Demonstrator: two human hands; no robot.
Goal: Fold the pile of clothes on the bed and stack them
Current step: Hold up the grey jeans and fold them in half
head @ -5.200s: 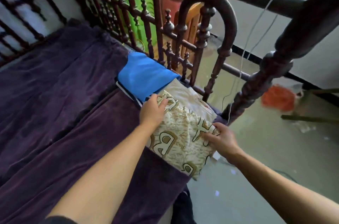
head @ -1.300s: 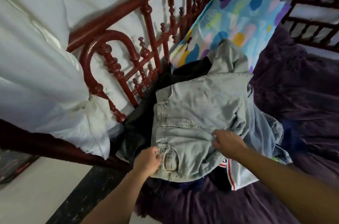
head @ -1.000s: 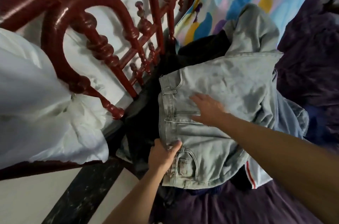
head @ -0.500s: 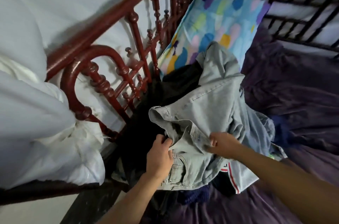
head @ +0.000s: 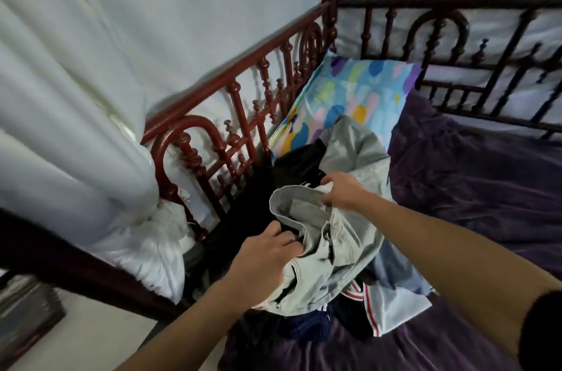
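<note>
Purple-blanketed bed (head: 474, 194), carved red rail (head: 243, 72) running along at 10 o'clock and white netting (head: 76, 115) bunched up past it. Clothes pile (head: 307, 325) sits pretty much dead centre, butted against a colourful pillow (head: 349, 91) at 12 o'clock. On top are pale grey jeans (head: 343, 243), waistband all scrunched. Left hand (head: 261, 255) has its fingers curled round the near edge at 7 o'clock, and right hand (head: 343, 194) pinches the far edge at 1 o'clock. A black garment (head: 292, 170) and a light blue jersey (head: 395, 306) lie underneath.
</note>
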